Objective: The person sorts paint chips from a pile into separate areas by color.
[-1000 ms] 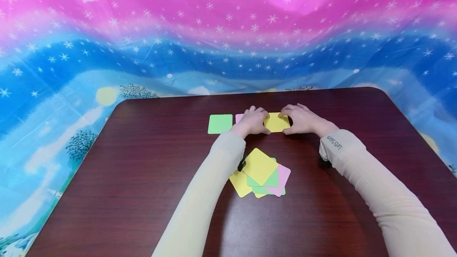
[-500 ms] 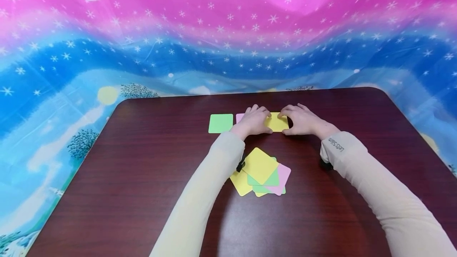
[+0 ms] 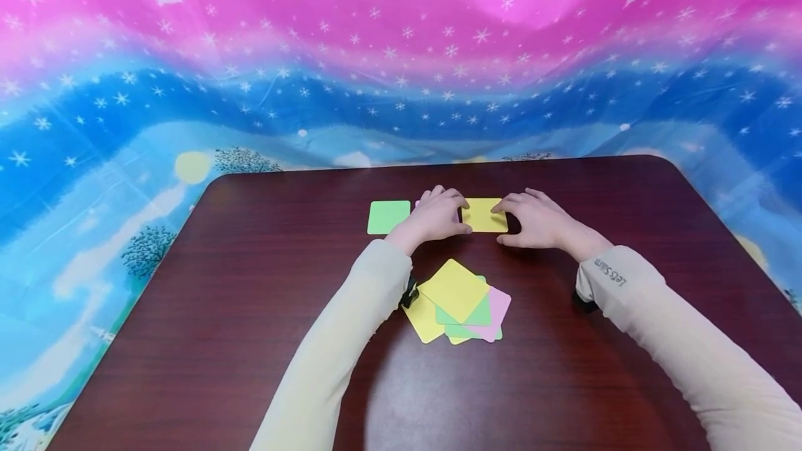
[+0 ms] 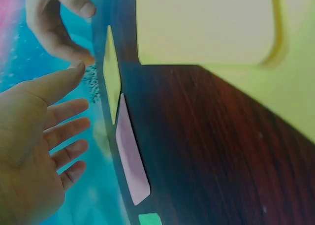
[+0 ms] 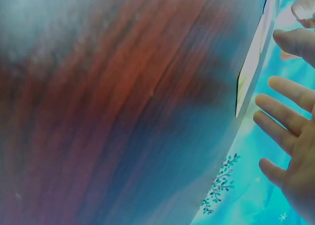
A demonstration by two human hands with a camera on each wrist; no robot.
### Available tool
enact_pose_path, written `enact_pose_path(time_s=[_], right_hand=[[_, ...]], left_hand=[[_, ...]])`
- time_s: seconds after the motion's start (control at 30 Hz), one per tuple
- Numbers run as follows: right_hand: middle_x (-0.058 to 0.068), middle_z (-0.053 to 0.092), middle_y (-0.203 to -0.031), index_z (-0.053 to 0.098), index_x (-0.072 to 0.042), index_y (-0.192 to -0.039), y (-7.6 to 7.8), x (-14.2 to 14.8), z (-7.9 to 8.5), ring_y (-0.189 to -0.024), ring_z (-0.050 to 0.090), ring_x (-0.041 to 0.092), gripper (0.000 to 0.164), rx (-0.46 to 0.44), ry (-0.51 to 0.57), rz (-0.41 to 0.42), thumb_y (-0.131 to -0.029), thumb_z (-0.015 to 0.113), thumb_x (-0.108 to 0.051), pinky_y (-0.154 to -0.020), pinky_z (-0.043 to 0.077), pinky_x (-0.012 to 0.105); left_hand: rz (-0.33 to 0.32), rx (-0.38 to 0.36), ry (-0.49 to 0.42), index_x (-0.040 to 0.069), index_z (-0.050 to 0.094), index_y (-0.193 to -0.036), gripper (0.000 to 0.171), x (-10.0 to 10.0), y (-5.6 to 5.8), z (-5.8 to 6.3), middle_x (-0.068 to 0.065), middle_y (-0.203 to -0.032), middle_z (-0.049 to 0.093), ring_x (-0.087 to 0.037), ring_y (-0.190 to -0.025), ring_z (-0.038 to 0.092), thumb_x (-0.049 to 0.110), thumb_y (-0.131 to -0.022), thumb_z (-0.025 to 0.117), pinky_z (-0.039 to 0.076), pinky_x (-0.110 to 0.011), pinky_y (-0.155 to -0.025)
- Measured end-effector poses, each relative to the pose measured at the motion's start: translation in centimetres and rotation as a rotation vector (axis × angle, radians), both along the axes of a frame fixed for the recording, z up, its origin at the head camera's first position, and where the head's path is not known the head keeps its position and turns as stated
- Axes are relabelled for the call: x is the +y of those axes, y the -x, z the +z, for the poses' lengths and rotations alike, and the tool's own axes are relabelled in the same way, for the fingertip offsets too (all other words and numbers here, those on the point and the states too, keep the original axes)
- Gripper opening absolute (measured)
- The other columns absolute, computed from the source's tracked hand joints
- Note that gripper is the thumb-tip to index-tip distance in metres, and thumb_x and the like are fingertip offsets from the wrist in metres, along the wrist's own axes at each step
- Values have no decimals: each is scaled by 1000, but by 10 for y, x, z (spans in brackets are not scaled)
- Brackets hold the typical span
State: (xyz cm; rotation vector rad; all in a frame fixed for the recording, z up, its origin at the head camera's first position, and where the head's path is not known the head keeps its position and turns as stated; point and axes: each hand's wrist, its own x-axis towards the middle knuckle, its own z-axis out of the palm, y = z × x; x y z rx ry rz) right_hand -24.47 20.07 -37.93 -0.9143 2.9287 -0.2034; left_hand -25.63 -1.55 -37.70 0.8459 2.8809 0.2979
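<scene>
The right sleeve (image 3: 673, 336) bore lettering that seemed to read "Let's Slim"; the left hand (image 3: 432, 219) and right hand (image 3: 541, 223) flanked the yellow card (image 3: 481, 216), thumbs and fingers apart; whether they touched it I couldn't tell. Plain and round-cornered, it lay flat on the table (image 3: 250, 298), beside a pink card (image 4: 131, 153).

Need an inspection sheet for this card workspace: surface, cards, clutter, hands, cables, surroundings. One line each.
Surface: dark wood-grain table, glare toward the near side.
Job's things: row from left, green card, pink card mostly hidden in the head view, yellow card; overlapping card pile nearer the person.
Clutter: nothing seen besides cards.
Hands: left hand at the yellow card's left edge, right hand at its right edge; fingers loosely spread, contact unclear.
Cables: nothing seen.
Surroundings: pink-and-blue backdrop with snowflake print behind the table.
</scene>
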Motion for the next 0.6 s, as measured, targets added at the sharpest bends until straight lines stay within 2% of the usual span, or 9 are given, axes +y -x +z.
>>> enact_pose_path(time_s=[0.3,0.6], right_hand=[[10,59,-113,60,-9,-116,-16,-3,0,-109,52,27,52,45,33,6,-74,67,-39,-103,20,55],[9,59,-113,60,-10,-116,-24,-8,-4,-110,52,27,51,31,71,17,-75,68,-38,-104,19,54]], left_hand=[[-19,1,-36,17,58,-120,48,-13,-9,1,-1,-129,49,-20,-116,38,44,-81,62,29,-38,-96],[-27,-9,-76,16,57,-122,48,-26,-21,1,1,-127,53,-20,-120,42,42,-82,62,27,-40,-103]])
